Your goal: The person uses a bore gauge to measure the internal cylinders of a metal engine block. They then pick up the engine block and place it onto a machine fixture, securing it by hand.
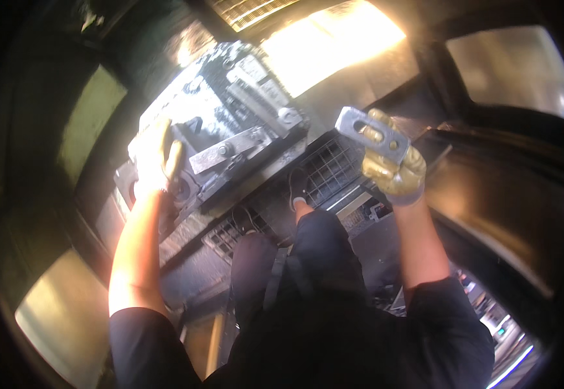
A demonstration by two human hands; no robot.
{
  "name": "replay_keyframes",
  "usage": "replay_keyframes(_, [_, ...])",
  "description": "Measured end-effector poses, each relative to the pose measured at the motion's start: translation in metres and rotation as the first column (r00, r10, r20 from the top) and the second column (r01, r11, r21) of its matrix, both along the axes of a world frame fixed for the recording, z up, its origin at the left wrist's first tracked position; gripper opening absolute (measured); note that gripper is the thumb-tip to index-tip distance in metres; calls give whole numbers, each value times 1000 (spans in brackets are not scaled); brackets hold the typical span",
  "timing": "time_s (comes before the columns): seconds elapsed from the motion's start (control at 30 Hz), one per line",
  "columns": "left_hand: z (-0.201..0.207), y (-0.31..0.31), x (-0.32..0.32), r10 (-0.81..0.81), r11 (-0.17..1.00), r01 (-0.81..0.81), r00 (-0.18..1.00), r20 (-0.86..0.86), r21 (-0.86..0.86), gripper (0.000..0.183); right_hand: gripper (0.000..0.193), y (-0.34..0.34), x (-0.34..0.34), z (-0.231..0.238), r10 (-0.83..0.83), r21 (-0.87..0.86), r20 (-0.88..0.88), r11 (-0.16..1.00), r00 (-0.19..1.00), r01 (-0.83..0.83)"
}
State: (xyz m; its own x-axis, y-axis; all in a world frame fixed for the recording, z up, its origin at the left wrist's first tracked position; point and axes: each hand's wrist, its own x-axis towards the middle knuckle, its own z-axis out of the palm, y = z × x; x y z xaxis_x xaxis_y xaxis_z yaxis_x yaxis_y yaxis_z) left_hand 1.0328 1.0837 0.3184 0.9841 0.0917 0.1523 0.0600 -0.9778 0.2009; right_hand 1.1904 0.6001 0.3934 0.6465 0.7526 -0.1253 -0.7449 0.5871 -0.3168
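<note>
Both of my hands wear stained yellowish work gloves. Raised at the right, my right hand (pixel 394 172) grips a flat grey metal clamp strap (pixel 385 141) that has a long slot and a round hole. One gloved finger shows through the slot. My left hand (pixel 153 157) rests at the left edge of a large shiny metal block (pixel 197 97), thumb apart from the fingers; glare washes out part of it. Beside that hand, a similar flat clamp bar (pixel 225 149) lies across the block's near side, with a bolt through it. A longer metal bar (pixel 256 104) lies farther right on the block.
Below the block runs a metal ledge (pixel 191 227), and my feet stand near a wire grating (pixel 330 168). Dark machine walls with a window (pixel 515 71) enclose the right side. Strong light glares off a panel (pixel 333 48) at the back.
</note>
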Motion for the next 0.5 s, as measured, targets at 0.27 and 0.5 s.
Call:
replay_keyframes(0.27, [72, -70, -7, 93, 865, -6, 984, 149, -502, 46, 82, -42, -161, 144, -273, -323, 327, 867, 904, 379])
replay_keyframes(0.5, [180, -232, -114, -442, -201, -595, 764, -470, -778, 74, 51, 14, -288, 177, 261, -577, 814, 252, 520, 777])
